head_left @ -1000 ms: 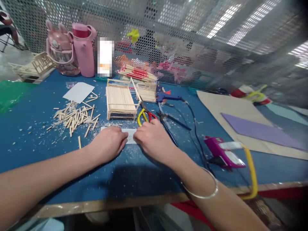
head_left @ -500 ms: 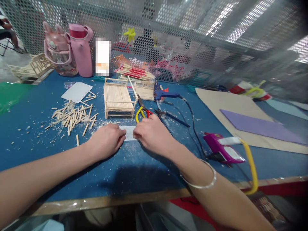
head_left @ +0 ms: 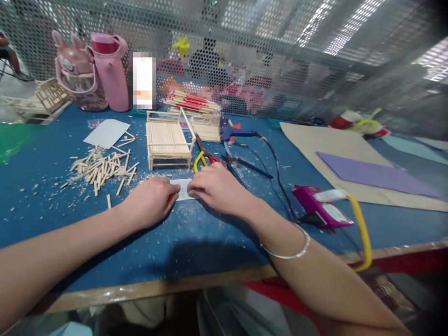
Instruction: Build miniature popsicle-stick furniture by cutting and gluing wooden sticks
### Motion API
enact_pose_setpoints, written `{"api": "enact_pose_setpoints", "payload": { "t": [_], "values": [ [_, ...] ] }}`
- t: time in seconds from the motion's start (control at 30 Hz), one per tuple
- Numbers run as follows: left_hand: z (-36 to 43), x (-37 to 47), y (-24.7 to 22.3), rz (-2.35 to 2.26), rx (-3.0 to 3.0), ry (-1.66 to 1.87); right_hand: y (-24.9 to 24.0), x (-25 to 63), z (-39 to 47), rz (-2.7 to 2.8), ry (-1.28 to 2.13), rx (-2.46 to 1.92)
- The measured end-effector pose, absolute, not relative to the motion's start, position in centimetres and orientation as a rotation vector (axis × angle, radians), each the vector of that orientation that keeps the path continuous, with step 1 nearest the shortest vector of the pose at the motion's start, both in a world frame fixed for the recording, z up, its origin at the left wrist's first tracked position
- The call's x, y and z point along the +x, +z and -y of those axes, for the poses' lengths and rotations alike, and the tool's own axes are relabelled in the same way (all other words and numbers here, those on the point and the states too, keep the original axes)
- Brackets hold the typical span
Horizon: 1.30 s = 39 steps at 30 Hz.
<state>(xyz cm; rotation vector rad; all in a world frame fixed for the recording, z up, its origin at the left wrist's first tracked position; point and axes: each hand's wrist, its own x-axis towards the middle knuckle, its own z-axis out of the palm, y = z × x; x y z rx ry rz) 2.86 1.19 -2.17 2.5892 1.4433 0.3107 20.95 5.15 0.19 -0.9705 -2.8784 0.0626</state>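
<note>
A small white paper strip [head_left: 184, 189] lies on the blue table near its middle. My left hand [head_left: 150, 201] is closed on the strip's left end, thumb and fingers pressed together. On the right end, my right hand [head_left: 217, 189] pinches the same strip, with a bracelet on that wrist. Just beyond the hands stands a small wooden stick frame [head_left: 168, 140], like a little bed. Pliers with red and yellow handles [head_left: 200, 160] lie partly behind my right hand.
Cut stick pieces [head_left: 103, 168] and a white card [head_left: 108, 133] lie left. Blue-handled pliers [head_left: 252, 167], a blue glue gun [head_left: 241, 134] and a purple device [head_left: 322, 207] are right. Two pink bottles [head_left: 114, 79] stand behind. Purple sheet [head_left: 374, 175] rests on tan board.
The camera view has shifted slightly, so everything sits a little further left and higher. Both hands stay on the paper strip, nearly unchanged.
</note>
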Motion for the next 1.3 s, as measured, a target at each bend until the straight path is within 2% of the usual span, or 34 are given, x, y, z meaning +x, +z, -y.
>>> {"api": "enact_pose_setpoints", "payload": {
  "t": [0.07, 0.27, 1.07, 1.3],
  "values": [
    [-1.2, 2.8, -2.1, -1.438, 2.589, 0.314, 0.1, 20.7, -5.0, 2.905, 0.075, -0.877],
    [-1.2, 2.8, -2.1, -1.447, 2.601, 0.313, -0.3, 20.5, -4.7, 2.967, -0.171, -0.764],
    [-1.3, 2.7, -2.3, -1.448, 2.597, 0.310, -0.1, 20.6, -4.6, 2.989, -0.191, -0.762],
    [-1.3, 2.7, -2.5, -1.448, 2.598, 0.308, 0.2, 22.2, -5.9, 2.954, -0.109, -0.942]
  ]
}}
